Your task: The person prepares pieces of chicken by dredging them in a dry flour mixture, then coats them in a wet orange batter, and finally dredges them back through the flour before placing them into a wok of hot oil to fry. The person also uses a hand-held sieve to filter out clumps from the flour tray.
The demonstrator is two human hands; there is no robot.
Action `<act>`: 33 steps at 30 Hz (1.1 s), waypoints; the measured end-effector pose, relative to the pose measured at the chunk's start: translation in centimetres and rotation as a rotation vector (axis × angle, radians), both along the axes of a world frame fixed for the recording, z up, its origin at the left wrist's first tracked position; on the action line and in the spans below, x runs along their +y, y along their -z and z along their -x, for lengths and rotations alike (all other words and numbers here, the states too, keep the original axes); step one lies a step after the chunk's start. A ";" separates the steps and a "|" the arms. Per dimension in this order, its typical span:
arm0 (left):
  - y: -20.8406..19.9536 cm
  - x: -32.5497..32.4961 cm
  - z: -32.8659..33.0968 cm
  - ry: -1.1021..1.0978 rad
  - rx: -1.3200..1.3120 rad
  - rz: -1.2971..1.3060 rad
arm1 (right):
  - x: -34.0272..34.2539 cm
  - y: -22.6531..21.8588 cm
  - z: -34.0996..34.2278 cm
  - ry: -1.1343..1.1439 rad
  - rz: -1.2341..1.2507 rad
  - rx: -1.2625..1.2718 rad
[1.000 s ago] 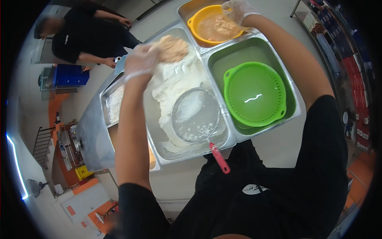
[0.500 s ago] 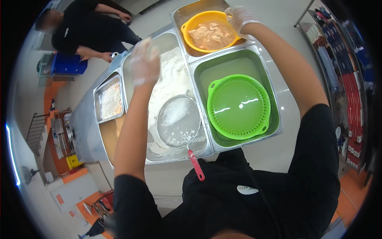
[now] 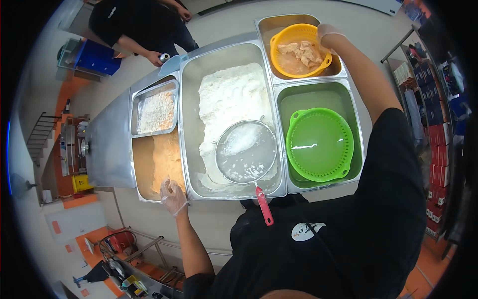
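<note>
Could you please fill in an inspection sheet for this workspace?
Surface: metal counter, bearing pans
Job's things: yellow colander holding pale chunks; red-handled sieve over white powder; green colander in liquid
Clutter: pale-blue object at the counter's far edge
Hands: gloved left hand by orange crumbs; gloved right hand at the yellow colander's rim; grips unclear
Cables: thin dark cord across the person's shirt
Surroundings: co-worker beyond the counter; shelves at right

Scene brightly, evenly lit; white glare noted in green colander (image 3: 343,172); peripheral edges bowed, corners blackened.
</note>
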State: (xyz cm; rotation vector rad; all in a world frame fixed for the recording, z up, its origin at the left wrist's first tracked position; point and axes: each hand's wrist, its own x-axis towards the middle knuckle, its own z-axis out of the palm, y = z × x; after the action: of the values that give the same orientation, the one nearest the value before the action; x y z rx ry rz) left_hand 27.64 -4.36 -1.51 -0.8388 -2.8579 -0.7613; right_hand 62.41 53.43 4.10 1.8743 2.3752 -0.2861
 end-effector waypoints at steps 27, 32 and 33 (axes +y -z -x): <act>1.7 1.1 0.5 -0.070 0.055 0.046 | -5.8 3.0 0.2 0.100 -0.251 0.271; 1.2 1.2 0.4 -0.104 0.049 0.022 | -5.7 2.8 -0.3 -0.170 0.049 0.103; 1.4 0.9 0.4 -0.110 0.034 0.021 | -5.6 0.7 0.0 -0.032 0.107 0.157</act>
State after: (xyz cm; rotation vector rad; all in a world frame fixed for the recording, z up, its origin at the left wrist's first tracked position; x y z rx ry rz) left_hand 27.24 -3.42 -2.91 -0.6835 -2.8583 -0.6991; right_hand 62.45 47.87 3.45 1.8264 2.4315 -0.5659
